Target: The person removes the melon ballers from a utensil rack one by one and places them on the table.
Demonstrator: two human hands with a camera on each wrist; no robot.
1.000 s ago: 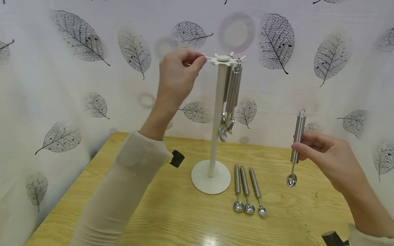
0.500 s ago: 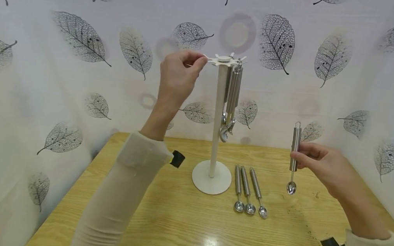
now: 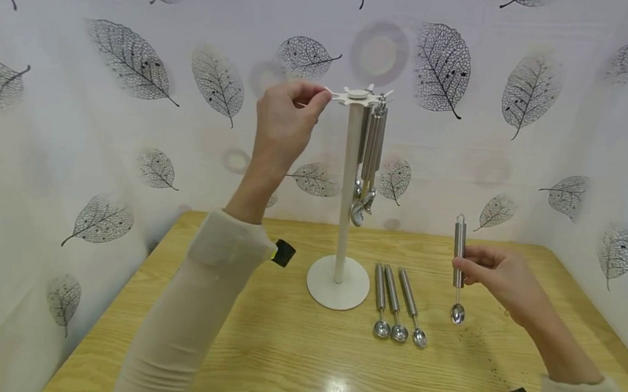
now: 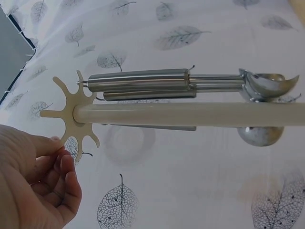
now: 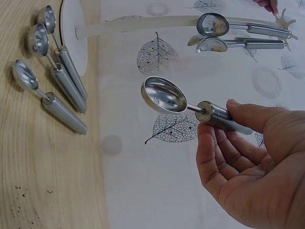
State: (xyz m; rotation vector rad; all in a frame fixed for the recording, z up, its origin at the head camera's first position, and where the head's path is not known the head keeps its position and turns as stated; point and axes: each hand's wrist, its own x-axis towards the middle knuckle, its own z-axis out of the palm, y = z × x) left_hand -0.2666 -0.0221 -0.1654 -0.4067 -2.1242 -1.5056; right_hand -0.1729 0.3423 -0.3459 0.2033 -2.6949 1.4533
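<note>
My left hand pinches one arm of the hook wheel on top of a white utensil stand. Several metal scoops hang by their loops from the wheel's right side. In my right hand a small metal scoop is held by its handle, between thumb and fingers. It stands upright, loop at the top and bowl down, right of the stand. The right wrist view shows its shiny oval bowl close up. Three similar scoops lie side by side on the table, right of the stand's base.
The stand's round white base rests on a light wooden table. A white leaf-patterned curtain surrounds the table at the back and sides. Small dark specks mark the wood near the right arm.
My right hand has lowered the scoop and brought it slightly left, toward the three lying ones. The left hand keeps its pinch on the wheel, and the stand has not moved.
</note>
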